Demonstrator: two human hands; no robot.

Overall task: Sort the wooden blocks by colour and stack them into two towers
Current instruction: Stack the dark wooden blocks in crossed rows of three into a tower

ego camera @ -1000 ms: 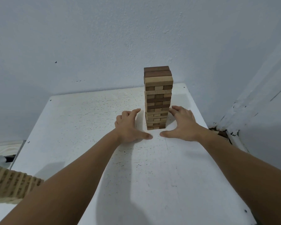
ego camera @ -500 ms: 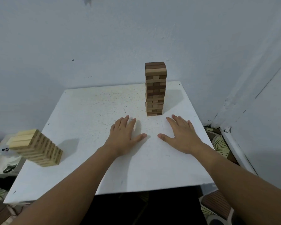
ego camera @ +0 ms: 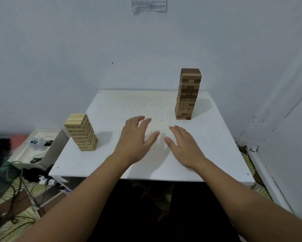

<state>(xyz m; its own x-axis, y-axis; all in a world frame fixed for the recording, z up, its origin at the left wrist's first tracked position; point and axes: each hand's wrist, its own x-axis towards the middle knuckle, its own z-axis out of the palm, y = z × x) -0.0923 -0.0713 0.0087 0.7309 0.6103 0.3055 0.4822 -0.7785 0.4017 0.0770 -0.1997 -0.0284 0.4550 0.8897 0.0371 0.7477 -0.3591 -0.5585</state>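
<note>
Two block towers stand on the white counter (ego camera: 111, 109): a pale tower (ego camera: 81, 131) at nine o'clock by the left edge, a mixed brown tower (ego camera: 187, 94) at one o'clock. Between them, the left hand (ego camera: 135, 139) and right hand (ego camera: 183, 145) spread flat, fingers straight, holding nothing.

On the white, black-speckled table (ego camera: 111, 159), the shorter tower (ego camera: 81, 132) to my left is pale yellow wood throughout, while the taller tower (ego camera: 187, 95) at the table's far right mixes dark brown and light tan blocks in bands, dark brown on top. Behind the table the wall (ego camera: 59, 49) is a pale blue-grey; left of the table, green cables (ego camera: 16, 187) trail over striped cloth (ego camera: 5, 229).
</note>
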